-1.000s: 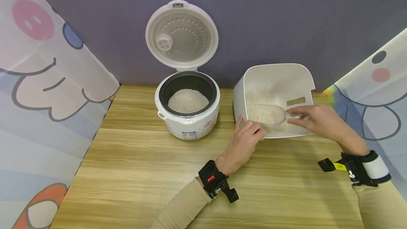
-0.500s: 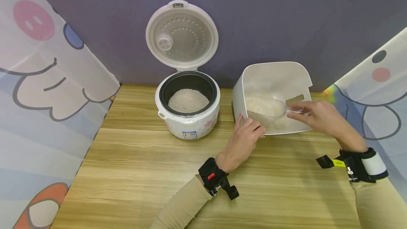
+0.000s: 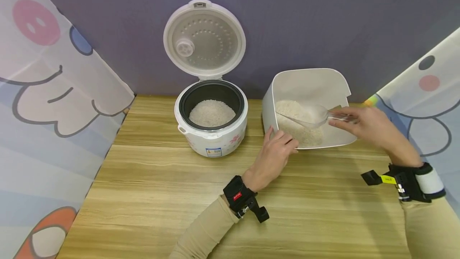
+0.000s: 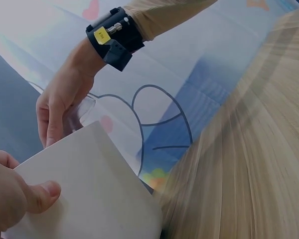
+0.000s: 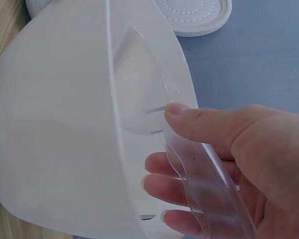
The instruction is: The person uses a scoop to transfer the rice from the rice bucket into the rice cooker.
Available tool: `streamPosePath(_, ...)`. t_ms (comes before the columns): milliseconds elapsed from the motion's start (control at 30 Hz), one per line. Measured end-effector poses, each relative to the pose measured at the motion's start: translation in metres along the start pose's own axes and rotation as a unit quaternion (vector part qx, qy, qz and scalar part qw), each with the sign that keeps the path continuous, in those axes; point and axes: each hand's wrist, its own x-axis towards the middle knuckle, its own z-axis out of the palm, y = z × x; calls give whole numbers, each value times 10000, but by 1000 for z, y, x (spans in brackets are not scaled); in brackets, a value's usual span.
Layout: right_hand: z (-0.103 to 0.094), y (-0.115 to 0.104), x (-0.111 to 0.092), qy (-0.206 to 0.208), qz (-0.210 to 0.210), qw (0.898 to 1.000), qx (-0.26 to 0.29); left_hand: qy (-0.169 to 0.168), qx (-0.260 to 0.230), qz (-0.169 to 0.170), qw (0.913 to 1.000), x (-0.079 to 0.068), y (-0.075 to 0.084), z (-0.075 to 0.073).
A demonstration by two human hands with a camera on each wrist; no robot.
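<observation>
left curtain [image 3: 34, 123]: pale cartoon print, slanting along left edge of table [image 3: 143, 203]
table: yellowish wood grain
lid [image 3: 203, 45]: swung up at back of cooker [image 3: 197, 142], inner face showing, dark backdrop [image 3: 305, 19] behind
cooker: white, pink flowers, sticker [image 3: 213, 152] on front, standing on table
pot [image 3: 217, 90]: dark, seated in cooker
cooker rice [image 3: 212, 114]: white, heaped low in pot
left strap [image 3: 238, 197]: black, red tag, at wrist just past beige sleeve [image 3: 206, 231]
left hand [image 3: 271, 159]: narrow grip on near-left rim of bin [image 3: 266, 112], thumb flat on outer wall in left wrist view, fingers over edge
bin: white, mouth up toward head camera, right of cooker, apart from it
bin rice [image 3: 304, 136]: piled at left and near side inside bin
scoop [image 3: 315, 116]: clear, inside bin mouth, bowl tipped sideways over bin rice; contact with it, can't tell; load, can't tell
right hand [image 3: 370, 127]: holding scoop by handle, thumb near neck, fingers curled round other side
right strap [image 3: 409, 183]: black and white, yellow tag
right curtain [image 3: 427, 105]: cartoon print, behind right hand
</observation>
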Motion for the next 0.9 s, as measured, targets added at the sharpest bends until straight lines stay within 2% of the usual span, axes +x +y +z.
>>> streamPosePath(367,-25,-2,1,-172,346,9992,103,-49,36,-47,10000,3,-1,-1)
streamPosePath(633,-46,-11,11,65,34,9995,309,-123,23,-54,9999,3,-1,-4)
streamPosePath(900,-60,-39,39,-106,-371,9992,136,-177,59,-10,9998,3,0,-5)
